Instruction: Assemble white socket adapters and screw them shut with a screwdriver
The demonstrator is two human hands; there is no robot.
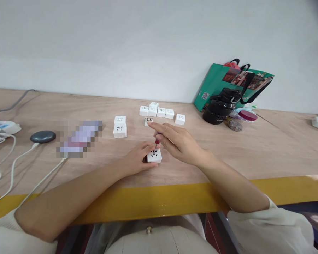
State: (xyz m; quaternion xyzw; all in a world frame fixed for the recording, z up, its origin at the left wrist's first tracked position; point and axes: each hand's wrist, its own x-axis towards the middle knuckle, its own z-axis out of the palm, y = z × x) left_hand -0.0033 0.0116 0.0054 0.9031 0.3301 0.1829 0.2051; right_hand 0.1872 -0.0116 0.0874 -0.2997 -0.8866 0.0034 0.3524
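Note:
A white wall socket (154,157) lies face up on the table near its front edge. My left hand (137,158) grips it from the left, fingers at its back and thumb along its front. In my right hand (176,141) is a screwdriver (157,141) with a dark red handle, held upright under the palm. Its shaft points down at the middle of the socket face; the tip's exact contact is too small to tell. Just behind lies a small open socket part (148,121) with its inside showing, partly covered by my right fingertips.
Several finished-looking white sockets (161,112) stand in a row at the back, two more sockets (120,131) at left. A blurred phone (81,139), a dark round device (43,136) and white cables (13,165) lie left. A black bottle (218,110) and green bag (213,79) stand right.

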